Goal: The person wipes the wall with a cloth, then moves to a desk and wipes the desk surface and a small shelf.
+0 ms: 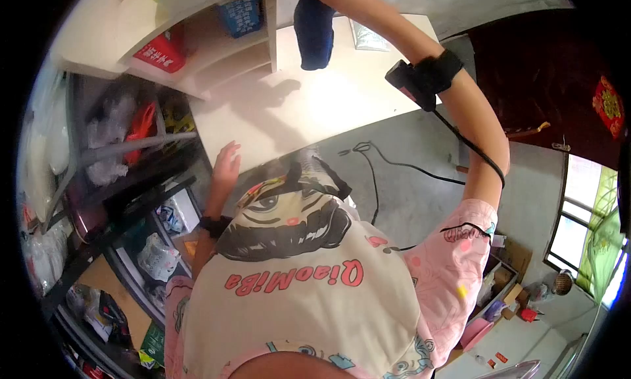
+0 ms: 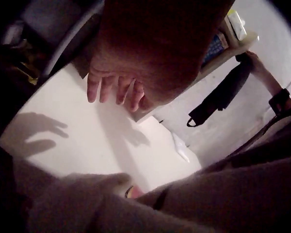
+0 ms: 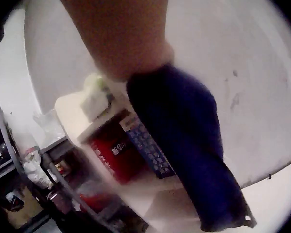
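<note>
A long dark blue fabric item point(image 1: 314, 34) hangs above the white desk point(image 1: 342, 103), raised high. My right hand point(image 2: 254, 62) grips its top end in the left wrist view, where a small loop shows at the lower end. The same blue item point(image 3: 184, 141) fills the middle of the right wrist view, beneath my right hand point(image 3: 136, 60), whose fingers are mostly hidden there. Beside the desk's near left edge is my left hand point(image 1: 227, 163), holding nothing. In the left wrist view the left hand point(image 2: 119, 87) has its fingers extended and slightly spread.
A shelf unit on the desk holds a red item point(image 1: 163, 52) and a blue one point(image 1: 241, 16). A white booklet point(image 1: 369, 37) lies on the desk's far side. Black cable point(image 1: 414, 167) trails near the desk. Racks with bags point(image 1: 158, 257) stand at left.
</note>
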Motion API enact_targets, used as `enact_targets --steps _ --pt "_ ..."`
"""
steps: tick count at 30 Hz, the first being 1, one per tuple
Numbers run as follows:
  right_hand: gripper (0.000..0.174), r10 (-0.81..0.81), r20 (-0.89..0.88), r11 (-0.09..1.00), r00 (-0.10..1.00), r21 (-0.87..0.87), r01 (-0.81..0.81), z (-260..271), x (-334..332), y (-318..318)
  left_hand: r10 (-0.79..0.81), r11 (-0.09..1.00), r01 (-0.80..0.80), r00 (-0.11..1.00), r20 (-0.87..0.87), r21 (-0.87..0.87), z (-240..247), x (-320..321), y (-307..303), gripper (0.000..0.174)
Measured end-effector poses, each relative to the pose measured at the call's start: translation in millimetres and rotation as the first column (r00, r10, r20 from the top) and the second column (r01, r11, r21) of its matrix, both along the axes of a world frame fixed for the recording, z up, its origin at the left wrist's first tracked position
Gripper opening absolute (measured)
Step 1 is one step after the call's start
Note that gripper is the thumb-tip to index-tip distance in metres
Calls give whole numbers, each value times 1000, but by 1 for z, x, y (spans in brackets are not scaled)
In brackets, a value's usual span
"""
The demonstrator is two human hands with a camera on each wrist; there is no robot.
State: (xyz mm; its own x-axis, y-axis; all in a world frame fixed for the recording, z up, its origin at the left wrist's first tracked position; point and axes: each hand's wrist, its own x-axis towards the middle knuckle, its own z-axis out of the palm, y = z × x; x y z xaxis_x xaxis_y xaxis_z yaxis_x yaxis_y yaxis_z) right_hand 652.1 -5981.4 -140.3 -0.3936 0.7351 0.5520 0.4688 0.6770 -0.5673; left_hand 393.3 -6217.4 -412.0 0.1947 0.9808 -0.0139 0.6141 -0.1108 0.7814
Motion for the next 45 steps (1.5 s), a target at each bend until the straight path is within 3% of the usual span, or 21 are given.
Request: enact_targets --steps 9,11,12,14,16,23,25,31,32,33,35,37,39,41,43,45 --pt "25 -24 14 999 1000 43 24 -15 -3 -6 23 1000 -23 1000 -7 -1 -14 -4 -24 25" --pt "25 -94 -30 993 995 63 96 -27 -4 -12 55 998 -55 998 -26 22 -15 -5 -30 25" --pt "23 -202 -65 978 977 43 205 -49 -1 -5 54 999 -54 998 -32 -2 -12 -1 -31 25" --pt "27 -235 -18 972 972 -13 235 -65 7 -23 66 998 -67 997 -41 -16 -8 4 -34 25" --pt "23 -274 -7 946 962 -182 268 -97 10 -31 108 994 -110 992 -64 -15 -5 8 -40 25" --pt "21 -131 24 989 991 -73 132 -161 -54 -77 238 963 -246 968 -81 -110 -15 -2 -62 26" --pt "22 -159 48 972 986 -165 165 -191 -62 -78 284 943 -300 951 -119 -143 -10 7 -70 27" --pt "26 -263 128 965 956 24 262 -267 -113 -51 374 893 -405 911 -175 -198 -23 5 -116 25" --pt "27 -241 144 969 960 92 229 -269 -126 -48 391 910 -407 907 -156 -82 -25 1 -128 25" --pt "28 -222 160 969 962 147 199 -271 -138 -44 386 911 -402 908 -162 -86 -22 -1 -132 25" --pt "29 -175 200 982 964 102 158 -277 -155 -36 468 843 -495 868 -166 -210 -16 -1 -137 28" --pt "29 -198 412 966 889 234 107 -296 -168 -32 471 844 -507 857 -209 -175 -33 -1 -148 28" --pt "30 -169 431 972 886 221 78 -304 -157 -32 495 823 -524 851 -176 -220 -42 -8 -155 27" --pt "35 -233 582 968 779 214 130 -308 -127 -26 498 809 -529 848 -180 -255 -43 -9 -150 27" --pt "39 -341 506 927 792 324 192 -309 -89 -23 515 789 -542 840 -168 -290 -39 -1 -140 27" --pt "44 -388 549 922 740 221 319 -297 -68 -26 569 752 -568 816 -106 -333 -30 0 -133 27"
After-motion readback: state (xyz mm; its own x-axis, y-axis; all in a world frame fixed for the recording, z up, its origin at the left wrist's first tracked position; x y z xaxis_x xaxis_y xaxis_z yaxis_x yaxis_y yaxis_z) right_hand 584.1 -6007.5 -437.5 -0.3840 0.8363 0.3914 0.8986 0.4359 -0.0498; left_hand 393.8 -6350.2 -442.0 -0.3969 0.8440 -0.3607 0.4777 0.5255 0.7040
